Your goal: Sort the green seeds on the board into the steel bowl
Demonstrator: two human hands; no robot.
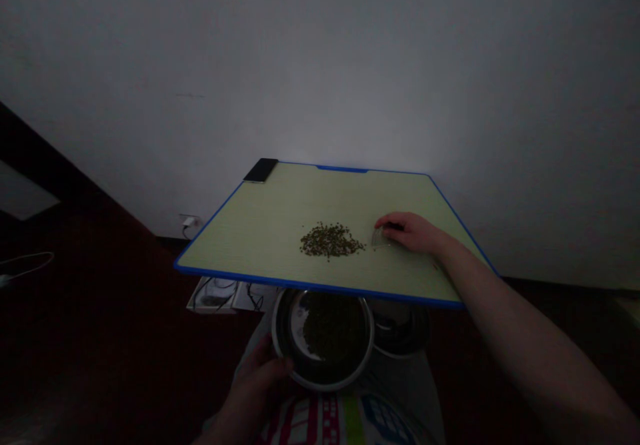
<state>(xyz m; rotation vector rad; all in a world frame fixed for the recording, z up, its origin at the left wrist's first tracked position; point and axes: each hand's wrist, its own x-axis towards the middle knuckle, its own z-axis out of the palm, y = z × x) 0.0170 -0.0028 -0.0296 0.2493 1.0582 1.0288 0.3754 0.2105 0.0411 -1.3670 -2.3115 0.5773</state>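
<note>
The right hand (407,233) rests on the table, its fingers and thumb drawn together on a small clear piece (379,239), which looks like a shallow transparent scoop or cup, though the dim light hides its full shape. The piece stands on the tabletop just beside the right end of a loose pile of small brown and greenish grains (330,239), which spreads over the middle of the near half; a few stray grains lie round its edge. Below the near edge, the left hand (263,368) grips the left side of a steel bowl (330,387), thumb over the rim and the other fingers mostly hidden beneath. The bowl holds a dark mass of granular stuff (334,328), heaped to the right, with shiny bare metal showing at the left. A second bowl (413,338), partly covered by the first and by the table, sits just to its right over the person's legs, and a brightly printed cloth or bag (345,421) lies nearer the body. The pale table (280,198) has a blue rim, with a dark phone or tablet (261,170) at its far left corner. Under its left side is a white box (213,298) with dark cables; beyond, a white plug (189,222) sits in the pale wall (330,65).
</note>
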